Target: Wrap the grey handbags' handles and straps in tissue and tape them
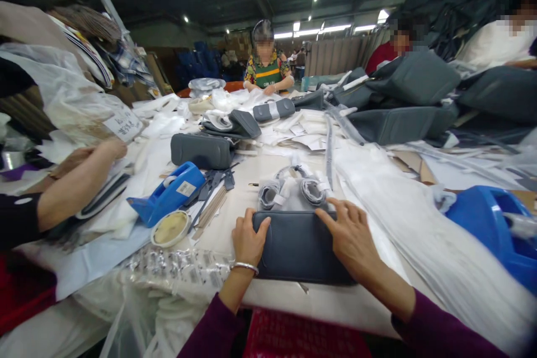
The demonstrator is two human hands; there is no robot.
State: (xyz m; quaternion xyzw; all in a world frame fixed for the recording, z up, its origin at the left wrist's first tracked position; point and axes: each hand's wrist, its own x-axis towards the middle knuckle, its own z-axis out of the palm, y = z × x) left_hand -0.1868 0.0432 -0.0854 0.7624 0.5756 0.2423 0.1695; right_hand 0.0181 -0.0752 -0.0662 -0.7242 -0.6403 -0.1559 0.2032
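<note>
A dark blue-grey bag (300, 246) lies at the front edge of the white-covered table, with wrapped coiled straps (289, 190) just behind it. At its left end, my left hand (248, 240) grips the bag, thumb on the near face and fingers around the far edge. On the right, my right hand (350, 235) rests at the bag's top right corner, its fingers spread and the index fingertip touching the top edge.
Left of the bag are a blue tape dispenser (170, 193), a round tub (170, 228) and flat strips (212, 204). Another dispenser (495, 229) stands right. Grey bags (201, 151) lie behind. A co-worker's arms (79, 179) reach in from the left; other people work across the table.
</note>
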